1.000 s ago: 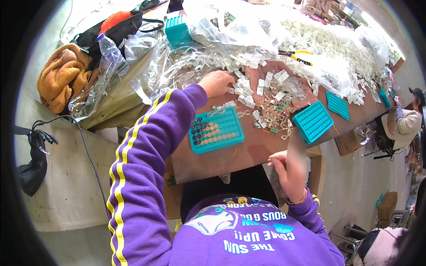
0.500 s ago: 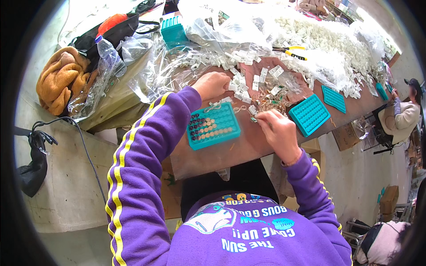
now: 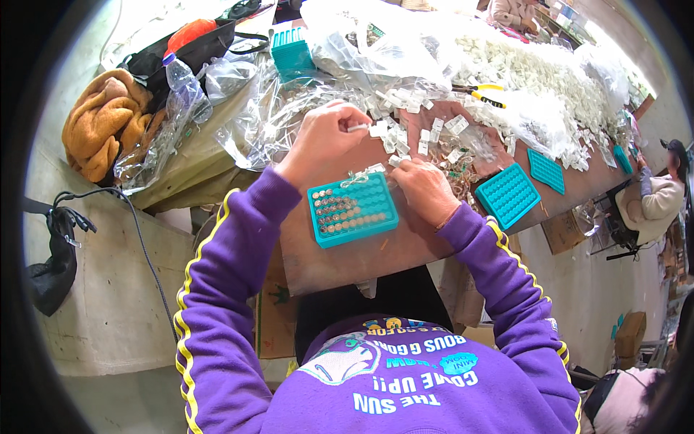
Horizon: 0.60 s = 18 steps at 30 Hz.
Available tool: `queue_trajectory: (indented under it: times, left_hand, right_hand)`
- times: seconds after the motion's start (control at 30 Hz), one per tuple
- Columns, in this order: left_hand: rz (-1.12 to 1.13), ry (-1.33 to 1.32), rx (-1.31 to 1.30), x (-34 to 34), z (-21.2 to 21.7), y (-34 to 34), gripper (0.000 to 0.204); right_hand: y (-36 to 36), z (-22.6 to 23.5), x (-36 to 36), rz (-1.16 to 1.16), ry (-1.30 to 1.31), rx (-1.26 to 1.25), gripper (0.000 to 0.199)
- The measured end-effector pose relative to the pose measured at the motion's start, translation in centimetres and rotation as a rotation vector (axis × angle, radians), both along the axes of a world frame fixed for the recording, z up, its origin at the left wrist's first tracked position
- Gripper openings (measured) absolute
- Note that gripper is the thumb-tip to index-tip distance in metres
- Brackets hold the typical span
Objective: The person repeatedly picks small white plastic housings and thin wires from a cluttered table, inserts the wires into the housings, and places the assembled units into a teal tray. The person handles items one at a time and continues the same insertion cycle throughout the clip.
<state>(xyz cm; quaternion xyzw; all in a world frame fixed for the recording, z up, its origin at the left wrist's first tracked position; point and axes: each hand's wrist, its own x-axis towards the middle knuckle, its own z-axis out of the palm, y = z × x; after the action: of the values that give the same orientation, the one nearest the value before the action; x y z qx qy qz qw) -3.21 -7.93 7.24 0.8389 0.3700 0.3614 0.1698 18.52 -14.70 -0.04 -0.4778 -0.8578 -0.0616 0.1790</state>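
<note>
My left hand (image 3: 329, 137) is closed with a small white plastic piece (image 3: 358, 127) between its fingertips, just beyond the near turquoise tray (image 3: 358, 239). Several round, coin-like discs (image 3: 340, 206) fill part of this tray's left and front pockets. A white piece with clear wire-like strands (image 3: 365, 173) lies across its far edge. To the right of the tray, my right hand (image 3: 426, 188) has its fingers bent together at the edge of a pile of white plastic pieces (image 3: 394, 135). What its fingertips hold, if anything, is hidden.
Another turquoise tray (image 3: 508, 197) and a turquoise grid piece (image 3: 545, 171) lie to the right. Pliers with yellow handles (image 3: 486, 92) rest by a large heap of white pieces (image 3: 513, 79). Stacked trays (image 3: 292, 54) and a bottle (image 3: 184, 83) stand far left. A person (image 3: 654, 188) sits far right.
My right hand has moved left and away from me, to the white pieces. My left hand has turned and shifted slightly left, and a white piece now shows in its fingers.
</note>
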Motion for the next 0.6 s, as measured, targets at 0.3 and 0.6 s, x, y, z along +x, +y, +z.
queue_trajectory:
  times: [0.3,0.6]
  left_hand:
    - [-0.141,-0.693,-0.805,-4.6,-0.8,-7.7,0.035]
    - [-0.216,-1.271,-0.939,-3.1,-4.0,-14.6,0.031]
  right_hand:
    - [-0.1,2.8,1.5,-0.073,0.463,-0.033,0.007]
    - [-5.2,4.4,0.4,0.01,1.597,-0.392,0.015]
